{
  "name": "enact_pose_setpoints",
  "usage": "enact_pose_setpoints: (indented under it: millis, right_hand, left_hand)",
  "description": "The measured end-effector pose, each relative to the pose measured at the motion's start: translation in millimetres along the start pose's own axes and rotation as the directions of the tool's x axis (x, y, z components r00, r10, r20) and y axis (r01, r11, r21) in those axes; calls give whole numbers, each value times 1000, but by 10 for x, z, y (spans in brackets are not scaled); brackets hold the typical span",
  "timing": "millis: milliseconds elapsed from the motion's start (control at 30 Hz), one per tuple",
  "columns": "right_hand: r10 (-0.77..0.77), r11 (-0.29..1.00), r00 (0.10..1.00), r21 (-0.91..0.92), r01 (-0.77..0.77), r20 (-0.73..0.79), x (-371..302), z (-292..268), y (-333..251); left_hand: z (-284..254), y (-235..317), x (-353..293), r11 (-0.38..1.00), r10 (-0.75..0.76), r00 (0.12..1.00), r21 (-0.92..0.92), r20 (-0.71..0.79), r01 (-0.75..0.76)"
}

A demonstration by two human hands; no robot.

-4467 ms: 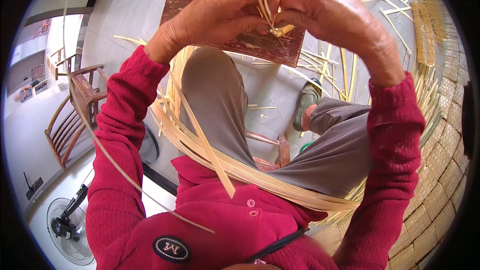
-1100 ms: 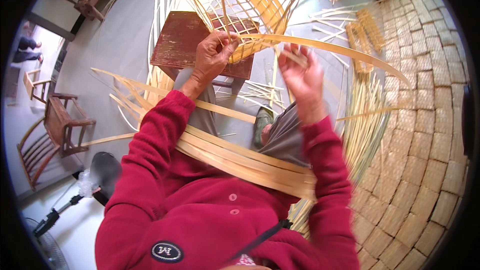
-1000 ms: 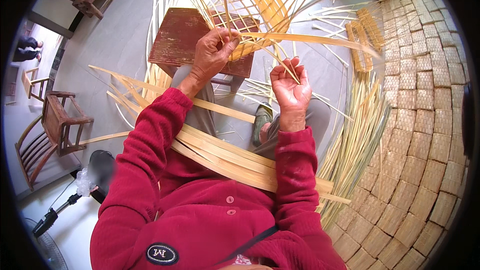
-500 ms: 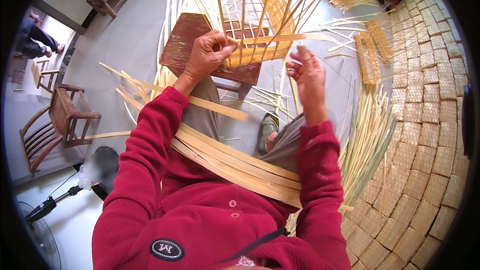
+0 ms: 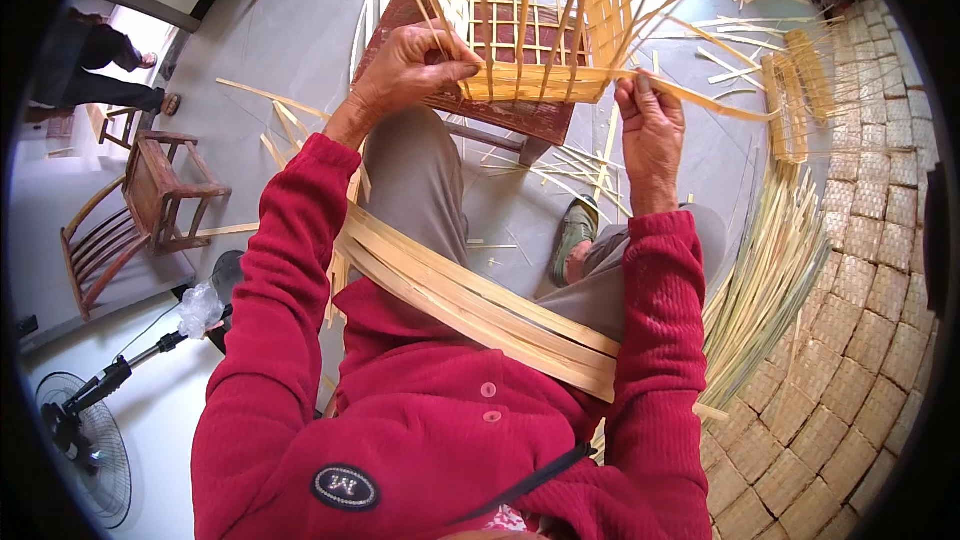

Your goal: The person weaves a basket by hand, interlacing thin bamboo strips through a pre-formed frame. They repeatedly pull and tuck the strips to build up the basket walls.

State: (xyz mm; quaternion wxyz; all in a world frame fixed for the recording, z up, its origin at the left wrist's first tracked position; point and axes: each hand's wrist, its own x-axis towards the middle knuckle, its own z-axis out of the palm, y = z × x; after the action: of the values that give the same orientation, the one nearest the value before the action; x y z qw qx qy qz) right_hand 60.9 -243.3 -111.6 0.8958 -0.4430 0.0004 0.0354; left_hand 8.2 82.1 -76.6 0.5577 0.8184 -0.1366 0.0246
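Left grip (image 5: 425, 65) pinches near corner of yellow lattice bamboo basket (image 5: 550, 92); right grip (image 5: 652, 130) pinches flat yellow bamboo strip (image 5: 715, 103). Basket's between and beyond grips, on worn red wooden bench (image 5: 540, 122). Low wall woven, stakes above unwoven.

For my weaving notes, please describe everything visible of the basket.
The basket is yellow, apparently bamboo, with grid bottom, woven walls and loose strips rising. It sits upright over the red table, far end cropped. The left hand pinches its near left corner; the right hand holds a strip reaching its near wall.
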Motion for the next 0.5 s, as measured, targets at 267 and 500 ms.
enact_pose_setpoints:
  millis: [267,500]
  right_hand:
    - [22,999,1000,-26,-21,15,55,-38,179]
    - [105,994,987,-21,-103,118,-21,-29,163]
  left_hand:
    - [-72,1,-16,1000,6,1000,29,24,-7]
    - [55,95,-404,996,87,926,10,-368,-90]
